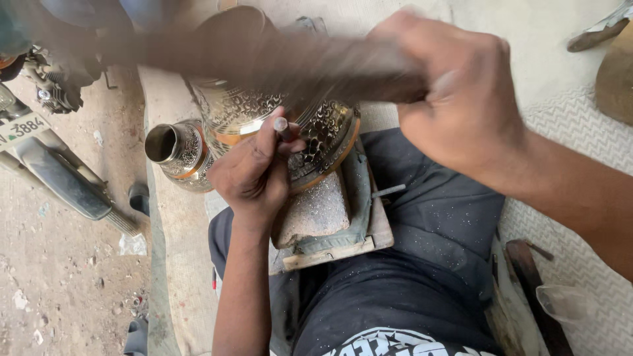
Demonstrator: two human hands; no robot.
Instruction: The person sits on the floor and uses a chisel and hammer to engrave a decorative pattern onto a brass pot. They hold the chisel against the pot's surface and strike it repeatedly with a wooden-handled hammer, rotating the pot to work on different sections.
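An engraved brass vessel (323, 135) lies on its side on a padded wooden block (316, 214) across my lap. My left hand (254, 175) pinches a short metal punch (282, 126) with its tip set against the vessel's patterned wall. My right hand (461, 99) grips a dark wooden mallet handle (277, 62), blurred by motion, held level above the punch. A second, smaller engraved brass pot (178, 151) stands to the left of the big one, its dark mouth facing left.
A motorcycle (46, 138) stands on the dirt ground at the left. A woven white mat (580, 151) covers the right side, with wooden-handled tools (527, 277) lying beside my leg. Another tool (597, 33) rests at the top right.
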